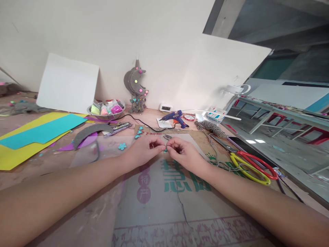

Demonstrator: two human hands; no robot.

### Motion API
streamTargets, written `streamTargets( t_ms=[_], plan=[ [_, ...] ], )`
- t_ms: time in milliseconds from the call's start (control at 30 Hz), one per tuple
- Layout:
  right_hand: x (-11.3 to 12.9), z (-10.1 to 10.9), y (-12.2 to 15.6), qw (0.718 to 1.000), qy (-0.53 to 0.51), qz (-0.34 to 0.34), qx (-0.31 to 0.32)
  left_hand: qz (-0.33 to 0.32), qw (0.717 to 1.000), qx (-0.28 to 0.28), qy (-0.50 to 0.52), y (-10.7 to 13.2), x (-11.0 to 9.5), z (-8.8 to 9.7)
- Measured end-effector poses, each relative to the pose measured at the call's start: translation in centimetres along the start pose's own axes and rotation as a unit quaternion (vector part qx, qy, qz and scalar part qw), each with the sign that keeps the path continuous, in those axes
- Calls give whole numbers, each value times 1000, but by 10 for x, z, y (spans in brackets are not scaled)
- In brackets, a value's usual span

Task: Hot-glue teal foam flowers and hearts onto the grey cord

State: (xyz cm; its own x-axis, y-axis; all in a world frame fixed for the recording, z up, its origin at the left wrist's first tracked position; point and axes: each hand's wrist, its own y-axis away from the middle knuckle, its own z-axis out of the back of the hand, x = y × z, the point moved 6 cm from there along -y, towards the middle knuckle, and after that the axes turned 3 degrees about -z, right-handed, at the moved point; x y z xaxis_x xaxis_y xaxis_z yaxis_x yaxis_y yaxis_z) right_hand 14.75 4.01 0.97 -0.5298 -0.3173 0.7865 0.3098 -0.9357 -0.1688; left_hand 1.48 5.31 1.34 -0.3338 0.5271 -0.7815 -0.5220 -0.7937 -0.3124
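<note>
My left hand and my right hand meet over the middle of the table, thumbs and index fingers pinched. Between the fingertips shows a thin strand of grey yarn, whose tail trails toward me over the clear plastic sheet. A tiny teal piece sits at the pinch, mostly covered by the fingers. Just beyond lie metal tweezers-like tips. Left of my left hand is a teal flower cutout, with several teal hearts behind it.
A blue glue gun stands at the back. Scissors, a phone and a grey yarn skein lie right. On the left are teal and yellow sheets, a grey crescent and a bowl. A moon ornament leans behind.
</note>
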Motion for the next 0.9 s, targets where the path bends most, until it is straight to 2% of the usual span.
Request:
streamTargets(
  t_ms=[333,567,900],
  plan=[
    [0,2,-1,1000,1,20,-19,4,999,-17,40,0,3,-1],
    [-3,4,-1,999,8,4,-32,-3,1000,-15,-16,1,-3,1],
    [7,5,1,1000,5,4,-9,-9,1000,-16,-10,1,-5,1]
  ],
)
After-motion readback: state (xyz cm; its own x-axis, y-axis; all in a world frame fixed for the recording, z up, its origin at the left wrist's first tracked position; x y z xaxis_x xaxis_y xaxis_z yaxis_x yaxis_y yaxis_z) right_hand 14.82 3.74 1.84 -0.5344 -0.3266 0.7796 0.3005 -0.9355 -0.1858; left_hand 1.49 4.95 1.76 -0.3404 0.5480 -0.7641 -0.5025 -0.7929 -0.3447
